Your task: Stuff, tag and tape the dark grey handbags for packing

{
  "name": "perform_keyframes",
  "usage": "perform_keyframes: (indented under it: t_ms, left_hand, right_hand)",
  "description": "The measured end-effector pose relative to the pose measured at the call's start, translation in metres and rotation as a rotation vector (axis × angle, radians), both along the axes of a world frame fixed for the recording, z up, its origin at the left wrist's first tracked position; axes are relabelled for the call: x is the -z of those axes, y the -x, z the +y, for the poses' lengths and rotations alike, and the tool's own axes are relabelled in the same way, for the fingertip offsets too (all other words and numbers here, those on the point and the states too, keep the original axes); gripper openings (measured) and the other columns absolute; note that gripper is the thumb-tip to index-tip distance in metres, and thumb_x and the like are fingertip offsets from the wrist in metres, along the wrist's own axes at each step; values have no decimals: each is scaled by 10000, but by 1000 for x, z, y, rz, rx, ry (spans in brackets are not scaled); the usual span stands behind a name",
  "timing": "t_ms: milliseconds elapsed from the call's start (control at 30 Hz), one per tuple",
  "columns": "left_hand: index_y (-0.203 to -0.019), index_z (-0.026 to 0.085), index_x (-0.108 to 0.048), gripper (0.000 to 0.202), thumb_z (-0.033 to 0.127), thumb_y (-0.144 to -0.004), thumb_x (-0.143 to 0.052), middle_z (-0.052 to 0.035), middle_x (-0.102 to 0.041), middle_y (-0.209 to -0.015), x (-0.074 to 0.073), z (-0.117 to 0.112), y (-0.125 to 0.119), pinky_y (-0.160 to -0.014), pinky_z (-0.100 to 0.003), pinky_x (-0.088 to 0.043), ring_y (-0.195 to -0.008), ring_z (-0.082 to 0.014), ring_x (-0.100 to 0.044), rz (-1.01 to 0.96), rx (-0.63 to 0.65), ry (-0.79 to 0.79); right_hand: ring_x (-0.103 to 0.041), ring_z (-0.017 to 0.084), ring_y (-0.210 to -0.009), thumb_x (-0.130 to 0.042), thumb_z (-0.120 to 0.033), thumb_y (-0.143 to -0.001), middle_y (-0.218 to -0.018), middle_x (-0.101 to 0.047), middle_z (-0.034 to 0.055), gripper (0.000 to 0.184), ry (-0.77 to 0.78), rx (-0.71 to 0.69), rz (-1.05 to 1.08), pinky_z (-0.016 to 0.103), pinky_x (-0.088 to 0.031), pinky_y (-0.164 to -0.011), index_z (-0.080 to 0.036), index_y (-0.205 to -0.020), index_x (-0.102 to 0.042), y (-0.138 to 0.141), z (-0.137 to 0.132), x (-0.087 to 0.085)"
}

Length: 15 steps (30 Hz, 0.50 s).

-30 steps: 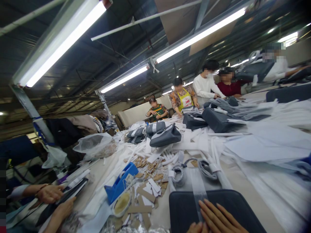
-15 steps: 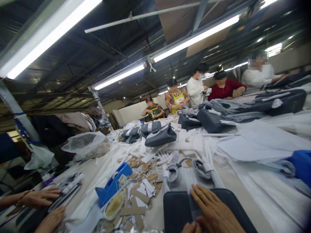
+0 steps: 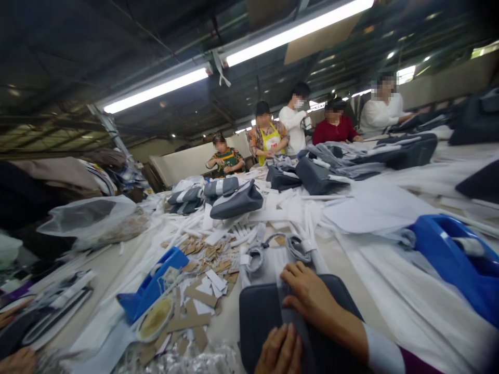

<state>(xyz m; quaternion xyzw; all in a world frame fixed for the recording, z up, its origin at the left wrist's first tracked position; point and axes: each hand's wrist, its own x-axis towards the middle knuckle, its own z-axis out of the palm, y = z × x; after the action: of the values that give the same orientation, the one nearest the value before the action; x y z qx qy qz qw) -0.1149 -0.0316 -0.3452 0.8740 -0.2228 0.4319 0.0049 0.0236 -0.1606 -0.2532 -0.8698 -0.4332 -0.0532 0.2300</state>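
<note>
A dark grey bag panel with rounded corners [image 3: 259,311] lies on the table in front of me, and a translucent plastic strip [image 3: 286,305] runs lengthwise across it. My right hand [image 3: 312,296] reaches across from the right, its bent fingers and thumb closed at the far part of the strip. Nearer to me, my left hand [image 3: 278,350] rests with its fingers laid on the bag and the strip's near part; its thumb is hidden. Beyond the panel are two coiled grey straps, a left coil [image 3: 255,261] and a right coil [image 3: 299,248], banded in white.
Blue tape dispensers stand to the left [image 3: 154,284] and right [image 3: 456,259]. Cardboard scraps [image 3: 195,301] and a shallow dish [image 3: 155,318] lie left of the bag. Grey bags [image 3: 237,200] are piled farther back. A co-worker's hand [image 3: 19,361] shows at lower left; several people work across the table.
The view has swung right. My right hand has gone from flat, outstretched fingers to bent ones at the strip's far part. More of my left hand shows, lying on the bag.
</note>
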Motion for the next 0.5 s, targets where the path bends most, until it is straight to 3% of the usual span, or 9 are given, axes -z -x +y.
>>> perform_keyframes:
  t_ms: [167, 267, 400, 500]
  left_hand:
    - [-1228, 76, -582, 459, 23, -801, -422, -125, -620, -1258, -11, -6, 11, -989, -371, -494, -1269, -257, -477, 90, -69, -85]
    - [-1264, 68, -551, 498, 10, -789, -414, -133, -570, -1320, -20, -9, 17, -988, -381, -491, -1317, -266, -415, 138, -61, -73]
    - [-1279, 52, -532, 526, -9, -771, -412, -142, -547, -1341, -23, -11, 20, -1016, -386, -469, -1338, -262, -380, 149, -61, -61]
    - [-1292, 51, -518, 543, -12, -763, -415, -138, -536, -1354, -21, -11, 21, -1040, -396, -454, -1346, -260, -368, 180, -68, -59]
  right_hand:
    - [-533, 222, -948, -609, -139, -811, -987, -594, 58, 135, -51, 44, 32, 311, -440, -791, -184, -938, -617, -8, 6, -1]
    - [-552, 199, -911, -479, -61, -852, -943, -609, 58, 207, -143, 103, 2, 294, -440, -780, -189, -922, -626, -13, 0, -4]
    - [-546, 215, -981, -399, -92, -883, -963, -631, 69, 271, -449, 203, -65, 347, -432, -888, -198, -972, -632, -18, -34, -6]
    - [-560, 232, -1037, -447, -267, -898, -1099, -625, 75, 233, -696, 385, 86, 398, -434, -944, -211, -1051, -614, -18, -70, 9]
